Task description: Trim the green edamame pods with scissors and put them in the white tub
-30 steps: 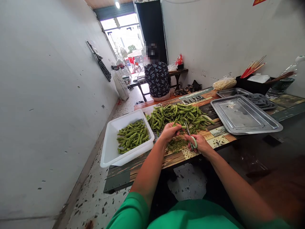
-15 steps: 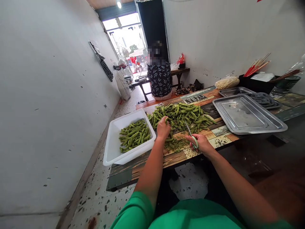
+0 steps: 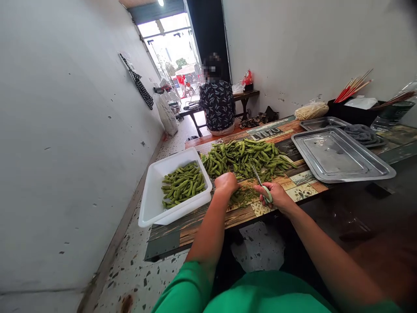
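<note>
Pale-green-handled scissors [image 3: 266, 191] are in my right hand [image 3: 275, 195], blades pointing up and away toward a heap of green soybean pods [image 3: 250, 152] on the table. My left hand [image 3: 227, 182] is closed at the near side of that heap, knuckles up. Its fingertips are turned away, so whatever they pinch is hidden. Small green trimmings [image 3: 243, 198] lie between the two hands. Left of my left hand, a white plastic tub [image 3: 151, 189] holds more pods [image 3: 184, 186], some distance from my fingers.
The patchwork wood table [image 3: 202, 230] has a metal tray [image 3: 342, 161] at its right. Behind the tray are a bag of skewers [image 3: 311, 111] and a black holder [image 3: 350, 112] with red-ended sticks. A person [image 3: 217, 102] sits beyond the table, facing away.
My left hand has come nearer and slightly right, turning so its fingers point down out of sight. The pod that showed at its fingertips is no longer visible. My right hand barely moved.
</note>
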